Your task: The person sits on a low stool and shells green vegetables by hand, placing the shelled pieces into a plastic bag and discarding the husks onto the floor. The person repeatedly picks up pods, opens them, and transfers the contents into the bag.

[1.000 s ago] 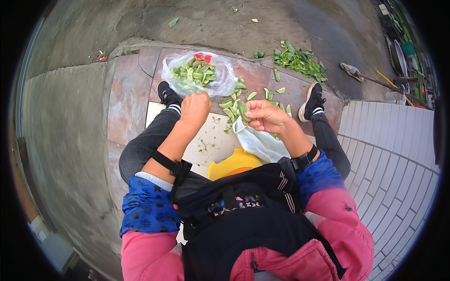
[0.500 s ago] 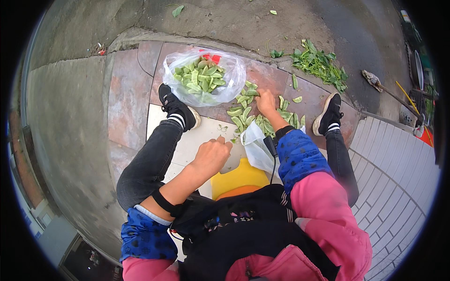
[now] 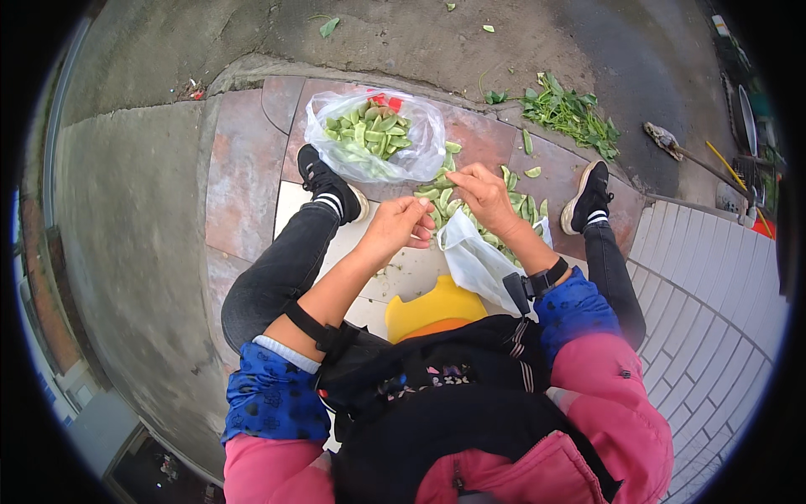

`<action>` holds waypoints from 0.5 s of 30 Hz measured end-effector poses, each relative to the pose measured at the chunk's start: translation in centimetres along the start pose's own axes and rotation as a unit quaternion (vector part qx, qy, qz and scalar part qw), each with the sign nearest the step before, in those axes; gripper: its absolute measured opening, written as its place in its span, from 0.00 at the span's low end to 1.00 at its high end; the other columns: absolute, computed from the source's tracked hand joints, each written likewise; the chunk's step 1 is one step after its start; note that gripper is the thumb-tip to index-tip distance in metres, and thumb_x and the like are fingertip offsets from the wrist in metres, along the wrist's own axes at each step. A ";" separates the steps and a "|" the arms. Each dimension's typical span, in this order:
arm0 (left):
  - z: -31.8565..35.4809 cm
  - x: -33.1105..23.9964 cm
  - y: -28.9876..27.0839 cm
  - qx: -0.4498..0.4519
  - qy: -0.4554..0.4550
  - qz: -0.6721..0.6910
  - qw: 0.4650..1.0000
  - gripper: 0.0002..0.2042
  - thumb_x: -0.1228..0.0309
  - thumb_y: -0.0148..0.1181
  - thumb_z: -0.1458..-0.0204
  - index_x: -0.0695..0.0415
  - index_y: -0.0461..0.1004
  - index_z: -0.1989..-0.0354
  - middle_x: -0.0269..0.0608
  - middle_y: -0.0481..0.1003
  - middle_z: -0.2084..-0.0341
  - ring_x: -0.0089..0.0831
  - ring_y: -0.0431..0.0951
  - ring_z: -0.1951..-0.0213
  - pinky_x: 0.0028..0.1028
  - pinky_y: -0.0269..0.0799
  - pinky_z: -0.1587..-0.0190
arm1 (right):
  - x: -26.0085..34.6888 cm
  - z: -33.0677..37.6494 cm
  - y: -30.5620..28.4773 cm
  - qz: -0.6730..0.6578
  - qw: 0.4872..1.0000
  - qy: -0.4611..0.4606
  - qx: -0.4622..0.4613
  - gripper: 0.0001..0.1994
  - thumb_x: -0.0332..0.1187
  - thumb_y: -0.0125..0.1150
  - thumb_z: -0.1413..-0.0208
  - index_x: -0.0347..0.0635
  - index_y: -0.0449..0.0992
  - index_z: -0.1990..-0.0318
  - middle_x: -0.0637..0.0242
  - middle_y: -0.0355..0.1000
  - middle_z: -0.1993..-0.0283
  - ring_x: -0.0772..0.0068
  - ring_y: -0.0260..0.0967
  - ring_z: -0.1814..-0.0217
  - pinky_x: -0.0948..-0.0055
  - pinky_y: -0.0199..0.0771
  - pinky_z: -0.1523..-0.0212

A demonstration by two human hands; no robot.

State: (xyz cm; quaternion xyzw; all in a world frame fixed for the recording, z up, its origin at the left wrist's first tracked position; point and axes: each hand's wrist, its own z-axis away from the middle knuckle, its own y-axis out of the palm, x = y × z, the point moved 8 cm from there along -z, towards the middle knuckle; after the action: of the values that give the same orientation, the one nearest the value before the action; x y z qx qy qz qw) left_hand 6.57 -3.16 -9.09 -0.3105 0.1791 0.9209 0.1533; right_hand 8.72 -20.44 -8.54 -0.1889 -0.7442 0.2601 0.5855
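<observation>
My left hand (image 3: 398,228) is raised over the tiles with its fingers curled together. Whatever it may hold is hidden. Just to its right, my right hand (image 3: 490,200) is above the loose green bean pods (image 3: 441,198), thumb and fingertips pinched. What sits in that pinch is too small to make out against the pods. The hands are close together but apart. Beneath my right wrist lies a white plastic bag (image 3: 472,256), with flat pods at its mouth. Beyond my left hand, a clear plastic bag (image 3: 426,139) stands open, holding a heap of green pods (image 3: 369,130).
My shoes (image 3: 326,181) flank the pods on the tiled floor (image 3: 243,176). Leafy green stems (image 3: 571,118) lie at the far right, near a mop (image 3: 665,141). A yellow plastic piece (image 3: 432,304) shows between my legs. White brick-patterned tiling (image 3: 705,294) spreads at the right.
My right hand has lifted back from the pods toward me, fingers pinched. My left hand has moved up and right, close to it. The whole view has shifted slightly.
</observation>
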 end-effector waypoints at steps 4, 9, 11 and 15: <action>0.8 -0.8 2.5 0.081 -0.012 0.162 0.983 0.11 0.66 0.50 0.38 0.64 0.70 0.60 0.42 0.75 0.69 0.26 0.77 0.71 0.29 0.81 0.65 | 9.2 1.0 -4.6 0.096 0.984 -0.136 -0.061 0.16 0.17 0.59 0.55 0.39 0.78 0.57 0.63 0.71 0.64 0.62 0.70 0.68 0.71 0.72 0.69; 1.9 -2.1 3.3 0.030 0.083 -0.050 0.995 0.09 0.74 0.51 0.40 0.67 0.75 0.60 0.41 0.77 0.71 0.26 0.79 0.71 0.28 0.80 0.65 | 12.3 2.0 -6.0 0.114 0.986 -0.120 -0.012 0.14 0.26 0.64 0.57 0.38 0.77 0.59 0.61 0.72 0.66 0.59 0.68 0.65 0.63 0.71 0.68; 2.4 -2.9 4.4 0.032 0.161 -0.201 0.966 0.10 0.76 0.49 0.41 0.68 0.76 0.60 0.42 0.78 0.71 0.26 0.80 0.71 0.27 0.80 0.65 | 11.9 2.5 -5.2 0.159 0.983 -0.078 0.038 0.10 0.26 0.63 0.57 0.38 0.77 0.63 0.61 0.72 0.68 0.58 0.69 0.66 0.62 0.71 0.69; 2.7 -2.8 5.2 0.037 0.180 -0.195 0.963 0.10 0.78 0.50 0.43 0.70 0.76 0.59 0.45 0.79 0.70 0.28 0.81 0.69 0.26 0.80 0.64 | 12.2 3.0 -5.0 0.171 0.981 -0.088 0.028 0.04 0.25 0.62 0.56 0.40 0.76 0.71 0.62 0.72 0.73 0.57 0.69 0.70 0.62 0.70 0.71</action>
State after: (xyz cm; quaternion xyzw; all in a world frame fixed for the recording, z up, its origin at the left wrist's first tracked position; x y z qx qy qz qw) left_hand 5.24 -7.09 -4.13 -0.4945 0.1738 0.7945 0.3066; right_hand 2.96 -17.78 3.45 -0.2730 -0.7420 0.3925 0.4699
